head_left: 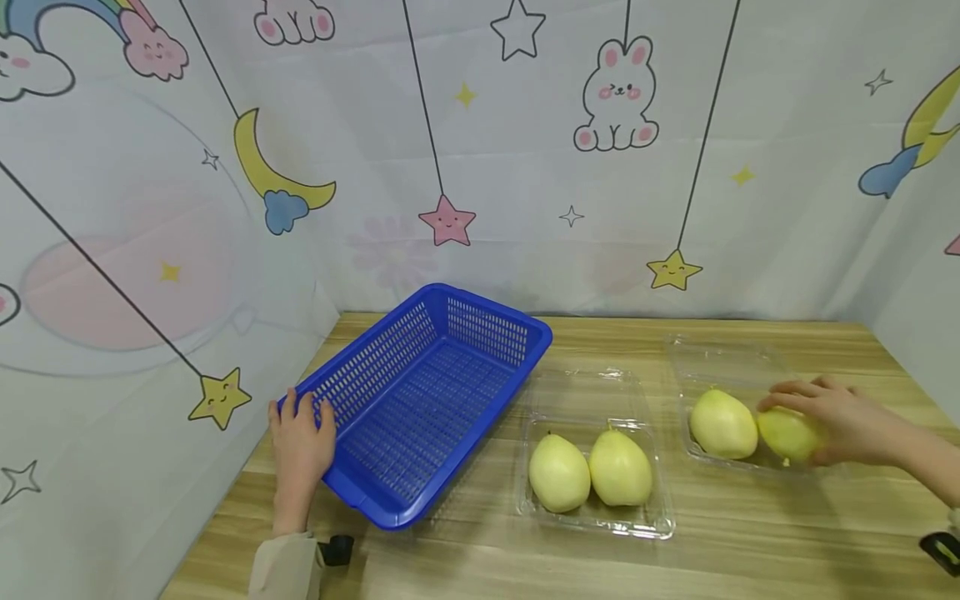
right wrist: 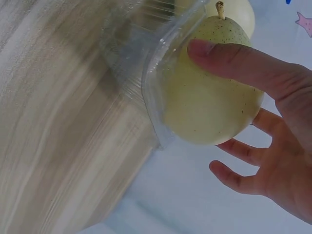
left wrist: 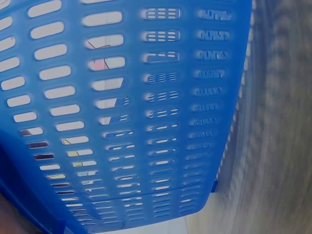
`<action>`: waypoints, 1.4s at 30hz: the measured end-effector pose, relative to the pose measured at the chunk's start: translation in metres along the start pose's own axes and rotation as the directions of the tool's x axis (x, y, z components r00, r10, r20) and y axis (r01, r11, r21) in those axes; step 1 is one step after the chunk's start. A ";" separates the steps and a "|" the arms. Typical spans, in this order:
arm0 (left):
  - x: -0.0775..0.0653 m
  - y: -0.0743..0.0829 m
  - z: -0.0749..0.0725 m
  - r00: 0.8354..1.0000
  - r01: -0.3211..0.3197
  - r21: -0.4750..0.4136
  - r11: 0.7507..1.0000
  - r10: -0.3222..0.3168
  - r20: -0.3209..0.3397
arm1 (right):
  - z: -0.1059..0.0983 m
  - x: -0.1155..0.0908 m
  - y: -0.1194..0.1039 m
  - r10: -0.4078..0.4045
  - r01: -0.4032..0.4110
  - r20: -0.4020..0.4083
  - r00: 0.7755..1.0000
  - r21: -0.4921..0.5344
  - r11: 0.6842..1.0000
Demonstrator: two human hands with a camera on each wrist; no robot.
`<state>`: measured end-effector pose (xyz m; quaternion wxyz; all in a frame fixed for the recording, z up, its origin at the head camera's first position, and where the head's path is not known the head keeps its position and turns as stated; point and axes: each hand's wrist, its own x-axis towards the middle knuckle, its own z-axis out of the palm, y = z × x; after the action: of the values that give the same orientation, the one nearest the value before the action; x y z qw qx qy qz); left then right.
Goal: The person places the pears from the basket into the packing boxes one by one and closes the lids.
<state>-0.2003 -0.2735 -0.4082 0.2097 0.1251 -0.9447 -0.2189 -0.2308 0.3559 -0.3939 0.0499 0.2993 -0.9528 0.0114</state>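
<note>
Gripping pear w/ R hand, L hand curled over blue bskt rim

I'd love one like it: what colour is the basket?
The basket is plain blue, clearest in the head view.

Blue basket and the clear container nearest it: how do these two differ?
The blue basket is blue with rows of slots, while the clear container is colourless and see-through. The blue basket is larger than the clear container. The person's left hand is on the blue basket's rim, whereas no hand touches the clear container, which holds two pears. Both are open at the top.
</note>
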 end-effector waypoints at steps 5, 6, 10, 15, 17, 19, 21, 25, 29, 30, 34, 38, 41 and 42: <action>0.000 0.000 0.001 1.000 0.011 0.000 1.000 -0.011 0.006 | 0.007 -0.001 0.002 -0.035 0.034 -0.054 0.998 -0.015 0.999; 0.000 0.001 0.001 1.000 0.011 0.002 1.000 -0.011 0.005 | 0.009 -0.002 0.002 -0.039 0.038 -0.058 0.998 -0.022 0.999; 0.000 0.001 0.001 1.000 0.012 0.005 1.000 -0.012 0.003 | 0.013 -0.003 0.002 -0.050 0.048 -0.056 0.997 -0.022 0.999; -0.001 0.002 0.001 1.000 0.022 0.019 1.000 -0.022 0.006 | 0.016 -0.004 0.003 -0.058 0.056 -0.057 0.997 -0.040 0.998; -0.001 0.002 0.001 0.999 0.034 0.027 0.999 -0.034 0.007 | 0.017 -0.004 0.003 -0.054 0.051 -0.050 0.997 -0.049 0.998; -0.001 0.003 0.001 0.999 0.053 0.033 0.998 -0.053 0.010 | 0.017 -0.004 0.003 -0.047 0.046 -0.032 0.998 -0.046 0.998; -0.001 0.003 0.001 0.997 0.072 0.035 0.997 -0.072 0.013 | 0.018 -0.004 0.002 -0.042 0.041 -0.030 0.999 -0.047 0.998; 0.001 0.003 0.000 0.994 0.108 0.043 0.993 -0.109 0.028 | 0.019 -0.004 0.003 -0.037 0.035 -0.029 0.999 -0.048 0.998; 0.003 0.003 -0.001 0.989 0.134 0.066 0.989 -0.138 0.047 | 0.021 -0.004 0.005 -0.032 0.030 -0.024 0.999 -0.044 0.999; 0.003 0.003 -0.001 0.988 0.140 0.072 0.987 -0.144 0.052 | 0.022 -0.004 0.006 -0.030 0.030 -0.016 0.999 -0.040 0.999; 0.003 0.002 -0.003 0.985 0.152 0.082 0.985 -0.158 0.073 | 0.025 -0.006 0.007 -0.046 0.045 -0.027 0.999 -0.045 0.998; 0.005 0.001 -0.004 0.980 0.166 0.089 0.982 -0.174 0.098 | 0.027 -0.007 0.008 -0.065 0.063 -0.041 0.997 -0.045 0.997; 0.007 0.000 -0.005 0.975 0.181 0.099 0.979 -0.191 0.112 | 0.027 -0.008 0.009 -0.061 0.059 -0.037 0.997 -0.041 0.997; 0.008 -0.001 -0.005 0.974 0.185 0.101 0.978 -0.196 0.114 | 0.027 -0.007 0.008 -0.056 0.055 -0.030 0.998 -0.039 0.998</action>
<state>-0.2051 -0.2787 -0.4017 0.1230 0.2108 -0.9483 -0.2028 -0.2319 0.3656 -0.4219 0.0709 0.3245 -0.9432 -0.0036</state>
